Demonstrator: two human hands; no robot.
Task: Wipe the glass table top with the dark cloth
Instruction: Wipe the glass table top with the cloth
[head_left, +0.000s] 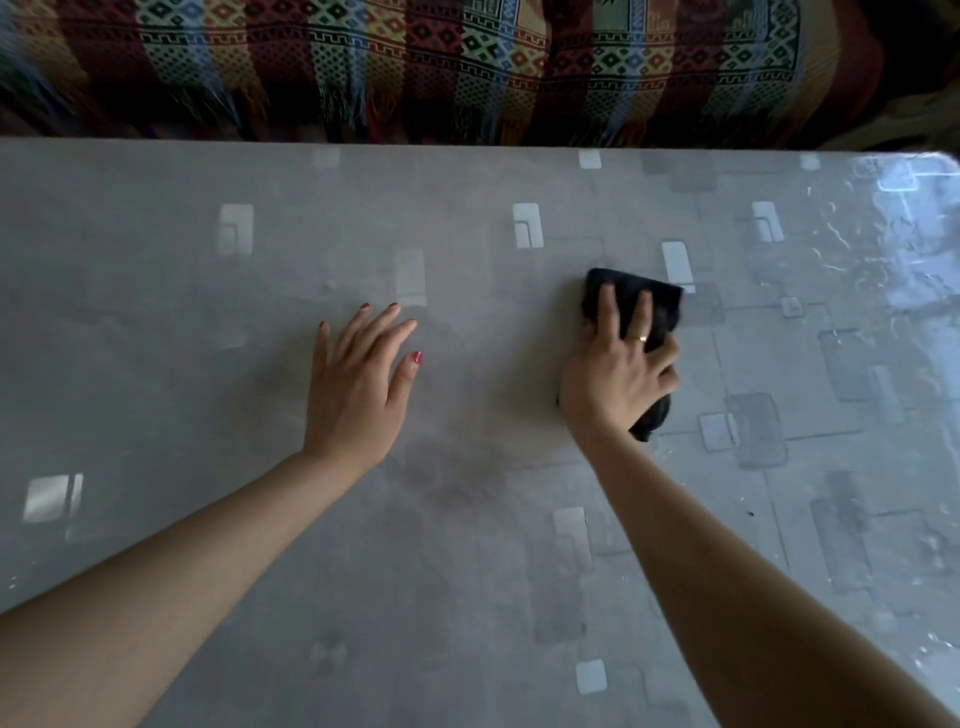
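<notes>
1. A grey worktop with a glossy glass surface fills most of the view, patterned with pale and dark rounded rectangles.
2. The right hand presses down on a dark cloth, fingers spread over it and curled round its near edge. A ring shows on one finger.
3. The dark cloth lies bunched on the worktop right of centre, part showing beyond the fingertips and part below the palm.
4. The left hand lies flat and empty on the glass left of centre, fingers straight and slightly spread, nails painted red, well apart from the cloth.
5. Bright reflections streak the worktop's far right corner.
6. A striped, multicoloured woven blanket with a fringe hangs beyond the far edge.
</notes>
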